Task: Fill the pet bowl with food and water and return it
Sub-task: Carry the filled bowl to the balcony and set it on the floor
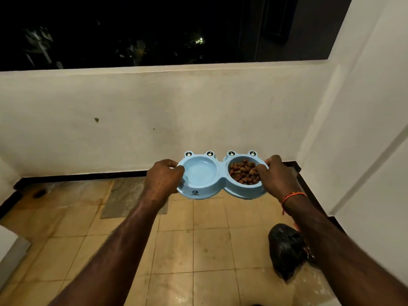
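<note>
Held out at arm's length over the tiled floor [209, 250], near the corner of a balcony: a pale blue double pet bowl [220, 186] with 2 wells and little frog eyes along the far rim. Left well [199, 171] filled with water, clear and hard to make out but for a sheen. Right well filled with brown kibble [244, 172]. Both fills apparently done, so only the return left, by this reading.

Left hand [164, 175] curled closed around the left end of the bowl, thumb over the rim, fingers underneath. Right hand [279, 173] closed the same way on the right end, fingertips reaching just over the rim beside the kibble (an orange thread [293, 196] tied at that wrist).

Likely stiff moulded plastic, light in itself, with the water side probably the heavier. Smooth and possibly slick where wet. Water the awkward part: free to slosh at any tilt, and liable to spill into the kibble across the narrow waist. Best kept level, gripped at both ends as now, and lowered flat rather than one end first.

Black plastic bag [286, 250] on the floor at lower right, well apart from the bowl.
</note>
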